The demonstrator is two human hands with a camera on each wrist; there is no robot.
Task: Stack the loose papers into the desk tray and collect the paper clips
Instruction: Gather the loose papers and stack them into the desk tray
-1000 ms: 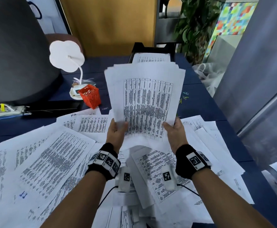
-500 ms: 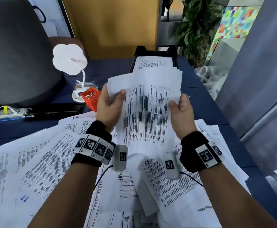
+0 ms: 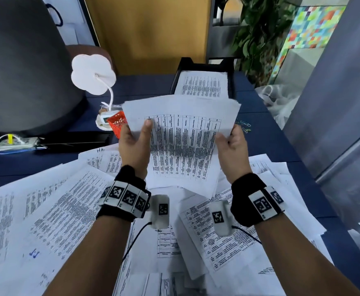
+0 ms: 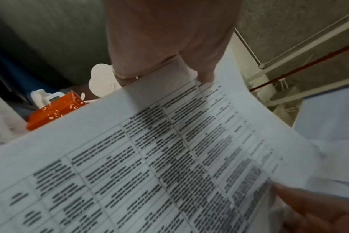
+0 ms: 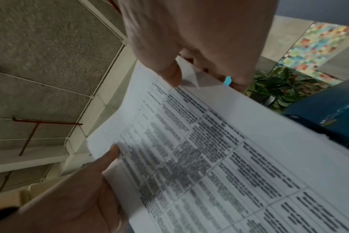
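Grip: left hand (image 3: 134, 144) and right hand (image 3: 231, 147) each clamped on a side edge of the sheaf (image 3: 181, 133), which has tipped from upright a second ago toward flat, held above the worktop (image 3: 266, 146) just short of the tray (image 3: 230, 77), indicating placement is imminent.

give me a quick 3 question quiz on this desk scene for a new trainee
1. True or false: both hands hold the bundle of papers.
2. Where do the paper clips lie? A) inside the orange basket B) on the desk, right of the held papers C) in the tray
3. Fill in: the black tray already holds some ____.

Key:
1. True: the left hand and right hand each pinch a side edge.
2. B; the orange basket stands left of the papers.
3. papers
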